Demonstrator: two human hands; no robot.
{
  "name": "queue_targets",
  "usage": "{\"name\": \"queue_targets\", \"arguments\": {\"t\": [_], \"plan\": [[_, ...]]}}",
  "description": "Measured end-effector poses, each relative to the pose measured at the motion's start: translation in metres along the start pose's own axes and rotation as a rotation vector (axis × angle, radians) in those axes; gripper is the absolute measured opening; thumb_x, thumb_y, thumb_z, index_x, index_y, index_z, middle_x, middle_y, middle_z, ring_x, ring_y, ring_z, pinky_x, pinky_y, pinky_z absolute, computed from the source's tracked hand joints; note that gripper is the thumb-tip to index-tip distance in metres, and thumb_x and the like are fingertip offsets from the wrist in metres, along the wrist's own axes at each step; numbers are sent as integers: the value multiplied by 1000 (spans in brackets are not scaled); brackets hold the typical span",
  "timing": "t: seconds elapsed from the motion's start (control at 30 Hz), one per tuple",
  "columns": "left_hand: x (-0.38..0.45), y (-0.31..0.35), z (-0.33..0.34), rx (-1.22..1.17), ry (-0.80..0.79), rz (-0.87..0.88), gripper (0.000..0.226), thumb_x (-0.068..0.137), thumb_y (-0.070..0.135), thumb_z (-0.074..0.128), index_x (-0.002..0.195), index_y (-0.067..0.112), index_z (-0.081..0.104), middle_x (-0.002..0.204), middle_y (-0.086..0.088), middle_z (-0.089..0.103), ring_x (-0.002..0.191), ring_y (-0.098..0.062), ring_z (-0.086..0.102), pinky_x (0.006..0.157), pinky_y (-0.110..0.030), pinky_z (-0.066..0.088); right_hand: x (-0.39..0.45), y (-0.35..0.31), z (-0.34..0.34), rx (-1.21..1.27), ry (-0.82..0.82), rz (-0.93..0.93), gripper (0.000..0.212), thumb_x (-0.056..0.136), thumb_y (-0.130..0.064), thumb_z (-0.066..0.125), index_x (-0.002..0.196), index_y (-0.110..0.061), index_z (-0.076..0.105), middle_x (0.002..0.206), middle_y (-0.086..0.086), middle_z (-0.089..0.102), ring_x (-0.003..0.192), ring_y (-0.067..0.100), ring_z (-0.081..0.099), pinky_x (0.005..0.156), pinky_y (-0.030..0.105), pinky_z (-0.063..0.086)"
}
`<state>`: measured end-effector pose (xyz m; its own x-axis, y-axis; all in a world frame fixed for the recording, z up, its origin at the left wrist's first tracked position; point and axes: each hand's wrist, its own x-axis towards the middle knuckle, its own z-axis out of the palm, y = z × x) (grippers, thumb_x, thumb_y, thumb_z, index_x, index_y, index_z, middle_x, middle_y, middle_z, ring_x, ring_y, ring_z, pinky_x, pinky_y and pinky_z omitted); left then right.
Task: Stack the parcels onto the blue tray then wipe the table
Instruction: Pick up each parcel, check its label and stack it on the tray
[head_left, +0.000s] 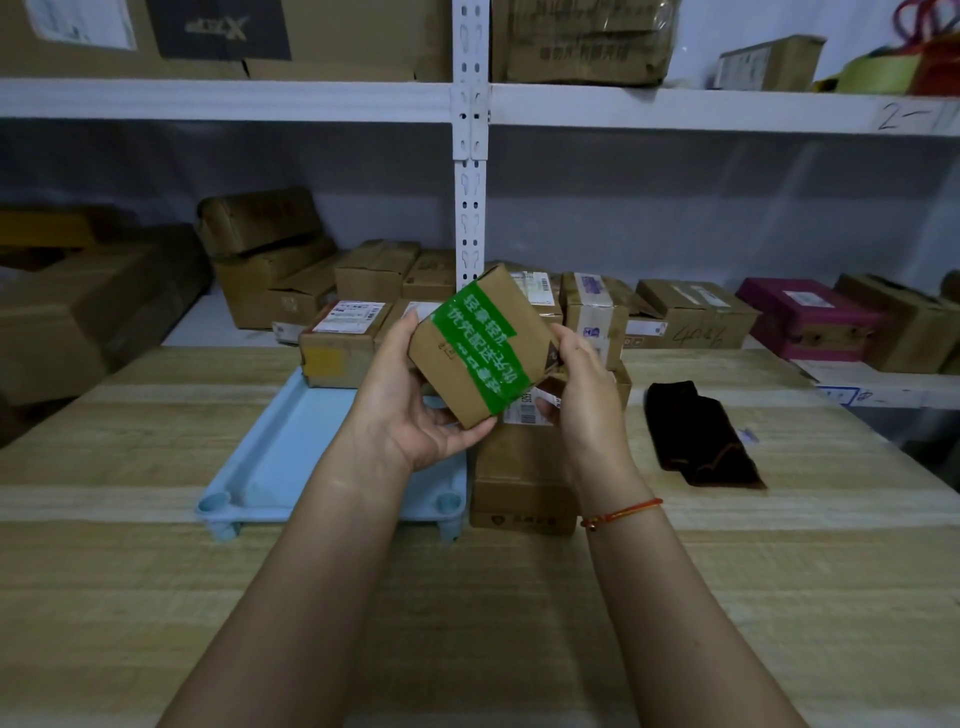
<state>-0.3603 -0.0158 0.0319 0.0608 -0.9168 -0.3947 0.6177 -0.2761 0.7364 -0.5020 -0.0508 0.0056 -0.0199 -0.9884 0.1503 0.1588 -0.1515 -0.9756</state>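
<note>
Both my left hand (415, 410) and right hand (576, 395) grip the green-taped parcel (470, 348), tilted above the blue tray (270, 457). I should level it, carry it toward nine o'clock, and set it flat beside the parcel (337, 345) at the tray's twelve o'clock end.

Both bare forearms reach forward from the bottom of the view and converge toward the middle. The left hand (410, 410) is turned palm up, its fingers curled beneath a small brown cardboard parcel crossed by green printed tape (475, 348), with the thumb against the parcel's left side. The right hand (576, 395) is seen from its back, its fingers bent round the parcel's right edge. A thin red string bracelet (621, 514) circles the right wrist. The parcel is held tilted between the two hands.
</note>
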Motion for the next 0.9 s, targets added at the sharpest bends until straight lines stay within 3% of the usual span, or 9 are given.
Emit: {"name": "queue_targets", "arguments": {"t": [0.13,0.27,0.4,0.47,0.53,0.63,0.77,0.83,0.9], "plan": [[4,-1,-3,2,-9,11,60,83,69,50,121,25,63,118,-17,61,104,-34,61,74,-45,53,-1,-2,0,-11,-4,4,31,104,-26,40,126,-23,60,98,-19,61,85,-11,57,80,20,47],[10,-4,-7,-29,-15,65,50,83,61,51,113,24,66,119,-14,62,108,-35,60,80,-47,51,-2,0,2,-29,-14,10,33,99,-30,48,129,-24,61,119,-2,65,109,11,60,80,25,47],[10,-10,-7,-49,15,138,39,85,48,53,108,20,67,111,-12,63,107,-35,59,89,-50,48,-5,1,1,-29,-58,33,38,93,-47,56,123,-24,62,118,-1,67,108,12,63,83,27,50],[10,-14,-7,-32,33,196,32,86,41,54,107,19,66,105,-10,65,106,-33,60,87,-48,50,-10,-2,1,-24,-109,58,43,89,-54,58,119,-24,61,115,-5,67,100,5,63,75,23,48],[13,-18,-9,-18,33,243,29,86,37,55,107,20,66,101,-9,67,105,-31,61,85,-46,52,-12,-1,1,-65,-142,74,67,77,-66,63,127,-23,54,119,-6,63,102,4,61,74,22,46],[18,-22,-12,-1,22,279,29,86,33,54,108,18,67,97,-8,68,103,-28,62,81,-44,53,-8,6,3,-139,-115,101,99,57,-77,69,136,-25,44,128,-4,58,112,12,58,92,34,50],[18,-24,-13,70,21,293,27,86,27,50,105,16,67,91,-7,67,96,-25,59,86,-44,47,-5,10,3,-128,-63,91,100,48,-69,71,134,-26,40,129,-3,54,115,17,56,98,42,50],[16,-24,-11,139,65,317,25,87,24,48,100,16,68,81,-1,68,86,-19,59,78,-37,44,-5,11,3,-164,-49,48,101,48,-65,73,134,-28,37,132,-3,50,117,18,54,97,43,51],[16,-23,-8,208,117,365,32,89,24,50,114,12,64,83,1,69,76,-13,60,66,-31,43,-8,11,5,-300,-35,-16,102,47,-66,71,136,-30,34,133,-5,45,120,17,50,98,43,51]]}}
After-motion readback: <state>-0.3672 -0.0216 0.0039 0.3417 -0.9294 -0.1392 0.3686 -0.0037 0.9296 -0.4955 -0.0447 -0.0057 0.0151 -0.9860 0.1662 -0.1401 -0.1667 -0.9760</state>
